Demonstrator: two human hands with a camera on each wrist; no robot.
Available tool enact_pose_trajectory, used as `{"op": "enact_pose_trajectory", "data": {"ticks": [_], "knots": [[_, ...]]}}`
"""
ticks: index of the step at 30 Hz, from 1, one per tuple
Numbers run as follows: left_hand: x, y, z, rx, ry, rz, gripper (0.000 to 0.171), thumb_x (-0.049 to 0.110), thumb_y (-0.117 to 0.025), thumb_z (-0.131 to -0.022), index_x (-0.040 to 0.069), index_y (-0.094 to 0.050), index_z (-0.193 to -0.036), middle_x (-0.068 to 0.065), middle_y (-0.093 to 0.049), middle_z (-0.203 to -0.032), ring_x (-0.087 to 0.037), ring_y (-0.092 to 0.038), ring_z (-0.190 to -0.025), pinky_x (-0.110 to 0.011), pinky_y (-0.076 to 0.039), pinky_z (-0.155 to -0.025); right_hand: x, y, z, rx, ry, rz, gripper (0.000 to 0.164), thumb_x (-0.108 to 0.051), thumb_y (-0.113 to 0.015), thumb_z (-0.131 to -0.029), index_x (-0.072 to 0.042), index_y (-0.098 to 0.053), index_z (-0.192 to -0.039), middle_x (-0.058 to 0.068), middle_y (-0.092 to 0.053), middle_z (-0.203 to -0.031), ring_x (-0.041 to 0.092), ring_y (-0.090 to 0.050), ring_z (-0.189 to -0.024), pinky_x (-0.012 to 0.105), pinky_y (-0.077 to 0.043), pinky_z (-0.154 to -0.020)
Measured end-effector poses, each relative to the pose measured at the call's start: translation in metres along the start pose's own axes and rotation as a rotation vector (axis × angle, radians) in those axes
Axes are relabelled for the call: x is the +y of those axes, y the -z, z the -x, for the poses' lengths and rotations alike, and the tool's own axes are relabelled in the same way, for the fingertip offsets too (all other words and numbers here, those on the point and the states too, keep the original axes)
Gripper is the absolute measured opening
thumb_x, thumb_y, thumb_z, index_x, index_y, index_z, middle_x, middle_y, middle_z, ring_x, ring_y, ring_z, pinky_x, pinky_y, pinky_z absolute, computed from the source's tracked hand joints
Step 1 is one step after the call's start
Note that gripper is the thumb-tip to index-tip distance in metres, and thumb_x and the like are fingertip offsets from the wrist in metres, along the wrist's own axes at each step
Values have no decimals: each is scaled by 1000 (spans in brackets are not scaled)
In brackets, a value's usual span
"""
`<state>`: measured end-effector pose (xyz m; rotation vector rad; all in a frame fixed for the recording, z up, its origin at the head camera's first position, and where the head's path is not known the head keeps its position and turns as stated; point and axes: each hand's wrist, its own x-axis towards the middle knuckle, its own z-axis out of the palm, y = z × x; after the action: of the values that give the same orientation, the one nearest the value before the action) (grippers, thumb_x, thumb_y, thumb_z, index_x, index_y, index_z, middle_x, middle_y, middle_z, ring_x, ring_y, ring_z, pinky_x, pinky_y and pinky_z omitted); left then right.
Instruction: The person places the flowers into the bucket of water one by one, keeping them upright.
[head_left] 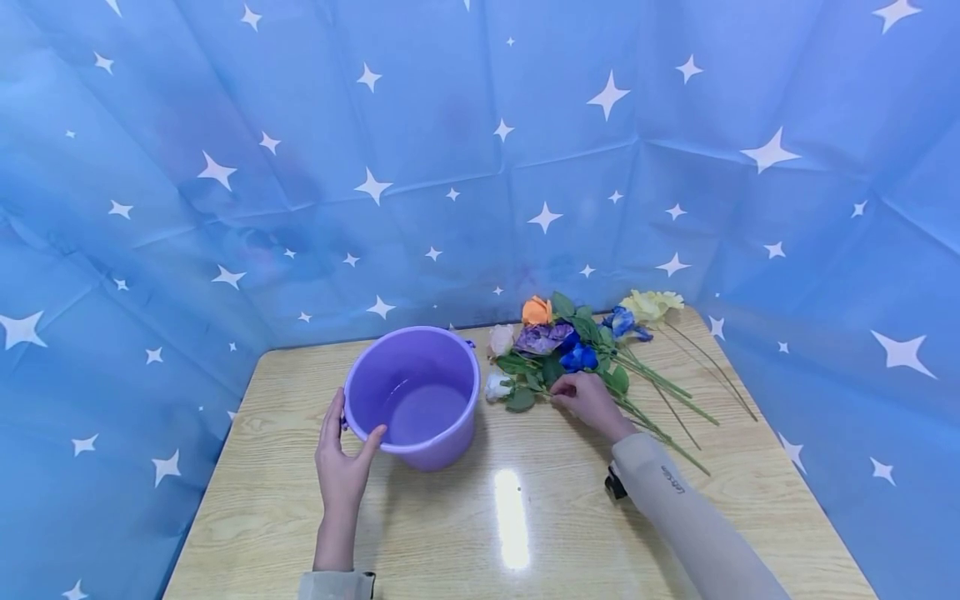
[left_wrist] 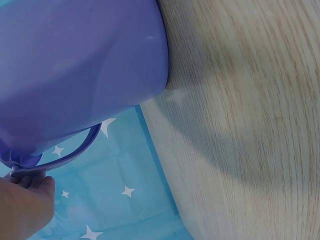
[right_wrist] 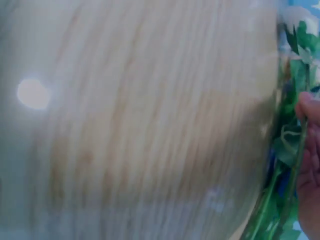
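My left hand (head_left: pixel 341 475) holds the rim of a purple bucket (head_left: pixel 442 448) at its near left side, with the thumb over the front edge and the fingers along the outside. Its purple handle (left_wrist: pixel 75 152) hangs beside that hand in the left wrist view. To the bucket's right, my right hand (head_left: pixel 590 402) pinches the thin green stem (right_wrist: pixel 301 145) of a white rose (head_left: pixel 497 387). The rose's head points left toward the bucket, with green leaves (head_left: pixel 521 400) behind it. The bucket's inside looks bare.
Beyond my right hand lie several artificial flowers: a pale pink one (head_left: pixel 501 340), an orange rose (head_left: pixel 536 311), a purple bloom (head_left: pixel 542 339), blue blooms (head_left: pixel 579 358) and a pale yellow one (head_left: pixel 651 305). Their stems spread right across the wooden table (head_left: pixel 262 500). A starry blue curtain (head_left: pixel 450 125) surrounds the table.
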<state>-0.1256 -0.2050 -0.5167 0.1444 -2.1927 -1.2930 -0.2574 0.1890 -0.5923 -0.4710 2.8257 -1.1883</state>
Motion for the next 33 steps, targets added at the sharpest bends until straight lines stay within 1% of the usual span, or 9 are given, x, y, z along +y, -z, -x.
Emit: {"op": "enact_pose_trajectory", "data": {"ticks": [6, 10, 16, 18, 23, 25, 28, 30, 33], "knots": [[-1, -1, 0, 0, -12, 7, 81, 10, -84, -77, 10, -46, -149, -15, -48, -153, -36, -51, -134, -1, -29, -111, -10, 3, 3, 24, 22, -27, 7, -12, -73, -90, -11, -77, -96, 0, -74, -89, 10, -62, -72, 24, -54, -60], [-1, -1, 0, 5, -18, 2, 81, 10, -84, -77, 9, -46, -149, -16, -48, -153, -38, -52, -133, -1, -30, -111, -15, 5, 3, 52, 49, -40, 7, -10, -74, -89, -11, -77, -96, 2, -75, -89, 7, -62, -71, 22, -54, -59], [0, -1, 0, 3, 0, -20, 81, 12, -84, -78, 10, -46, -149, -14, -49, -152, -36, -52, -133, -12, -35, -117, -26, 12, 2, 84, 75, -80, 8, -9, -75, -88, -9, -77, -95, 3, -76, -87, 11, -66, -73, 22, -56, -60], [0, -1, 0, 2, 2, -20, 81, 12, -84, -78, 11, -46, -149, -14, -48, -153, -36, -52, -134, -14, -35, -117, -29, 14, 1, 90, 80, -83, 7, -10, -75, -88, -9, -77, -95, 2, -76, -87, 13, -68, -75, 22, -57, -61], [-1, 0, -1, -1, -6, -6, 80, 11, -84, -78, 11, -46, -149, -15, -48, -153, -38, -51, -135, -6, -32, -114, -36, 17, -2, 115, 111, -54, 7, -11, -76, -88, -9, -78, -94, 0, -76, -87, 12, -69, -75, 21, -58, -63], [-1, 0, -1, -3, -5, -9, 81, 12, -84, -78, 12, -46, -150, -14, -47, -153, -38, -51, -135, -6, -32, -113, -38, 18, -2, 128, 122, -50, 6, -10, -76, -87, -11, -78, -93, 0, -76, -86, 10, -68, -74, 21, -58, -63], [-1, 0, 0, -5, 2, -20, 82, 13, -84, -78, 12, -45, -150, -14, -47, -154, -37, -50, -136, -14, -34, -118, -43, 21, -2, 138, 129, -61, 6, -11, -76, -87, -15, -77, -92, 0, -76, -86, 9, -67, -73, 21, -57, -62], [0, 0, 0, -7, 8, -26, 82, 13, -84, -78, 13, -45, -151, -13, -47, -154, -36, -50, -137, -23, -36, -121, -47, 24, -2, 139, 129, -72, 7, -11, -76, -88, -17, -77, -91, 0, -75, -86, 11, -67, -73, 21, -57, -61], [1, 1, 0, -10, 18, -33, 83, 15, -84, -78, 14, -44, -151, -12, -46, -155, -34, -49, -138, -32, -37, -121, -52, 27, -2, 130, 118, -83, 7, -12, -75, -88, -18, -77, -93, 1, -75, -87, 17, -69, -74, 22, -57, -58]]}}
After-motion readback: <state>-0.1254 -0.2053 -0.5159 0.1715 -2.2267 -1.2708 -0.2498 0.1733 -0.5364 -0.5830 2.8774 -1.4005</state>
